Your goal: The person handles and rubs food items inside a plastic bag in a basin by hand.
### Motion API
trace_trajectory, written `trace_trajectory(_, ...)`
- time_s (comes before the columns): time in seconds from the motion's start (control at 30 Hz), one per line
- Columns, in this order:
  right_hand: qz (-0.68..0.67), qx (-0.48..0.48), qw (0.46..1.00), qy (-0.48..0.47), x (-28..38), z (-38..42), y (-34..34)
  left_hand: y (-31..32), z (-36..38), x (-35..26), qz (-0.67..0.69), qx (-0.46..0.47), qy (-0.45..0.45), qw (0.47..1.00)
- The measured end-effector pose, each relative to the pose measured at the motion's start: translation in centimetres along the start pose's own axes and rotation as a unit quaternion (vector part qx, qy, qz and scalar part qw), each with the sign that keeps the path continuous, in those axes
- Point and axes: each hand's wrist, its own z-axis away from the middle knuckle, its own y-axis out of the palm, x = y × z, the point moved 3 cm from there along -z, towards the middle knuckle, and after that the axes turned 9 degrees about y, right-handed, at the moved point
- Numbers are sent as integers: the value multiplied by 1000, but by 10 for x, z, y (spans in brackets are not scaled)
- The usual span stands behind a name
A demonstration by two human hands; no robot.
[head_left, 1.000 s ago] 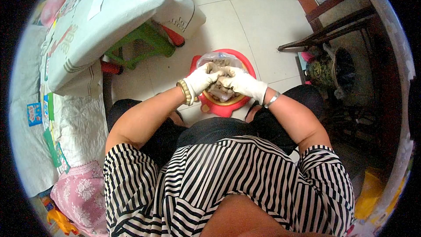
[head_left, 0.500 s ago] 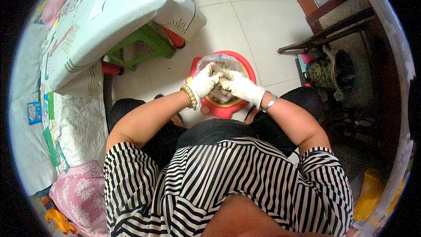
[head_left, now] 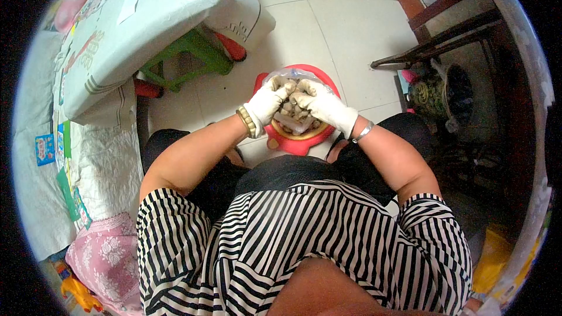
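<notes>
My left hand (head_left: 273,99), in a white glove with a beaded bracelet at the wrist, has its fingers curled together. Close beside it, my right hand (head_left: 323,104), gloved too and wearing a metal bangle, bends its fingers inward. What sits between the fingertips of each is too small to make out. Below both hands lies a clear plastic bag (head_left: 291,123) with several small brownish-grey lumps (head_left: 292,110) in it, partly hidden by the gloves. The bag rests on a round red stool (head_left: 300,147) with a yellowish top, between my knees.
A cloth-covered table (head_left: 170,11) stands on the left, with a green stool (head_left: 205,58) under it. On the right are a dark wooden frame (head_left: 433,47) and a dark bag-lined bin (head_left: 459,93). Pink patterned fabric (head_left: 108,254) hangs at lower left.
My hands have moved slightly apart, the left one a little left, so more of the lumps in the bag shows between them. Fingers remain curled.
</notes>
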Motion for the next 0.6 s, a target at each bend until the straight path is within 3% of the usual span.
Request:
trace_trajectory(0.07,23,11,1000,-1,-3,-1,2,-7,-2,1,-149,25,15,988)
trace_trajectory(0.2,16,13,1000,-5,-5,-2,0,2,5,-8,-88,40,-28,995)
trace_trajectory(0.27,16,12,999,-31,-4,-3,-2,1,2,-3,6,8,-20,1000)
trace_trajectory(0.4,68,-4,994,-87,1,-4,-1,2,3,-12,-32,25,-34,999)
trace_trajectory(0.6,55,-3,997,-47,5,0,-2,1,4,-12,-29,0,-46,998)
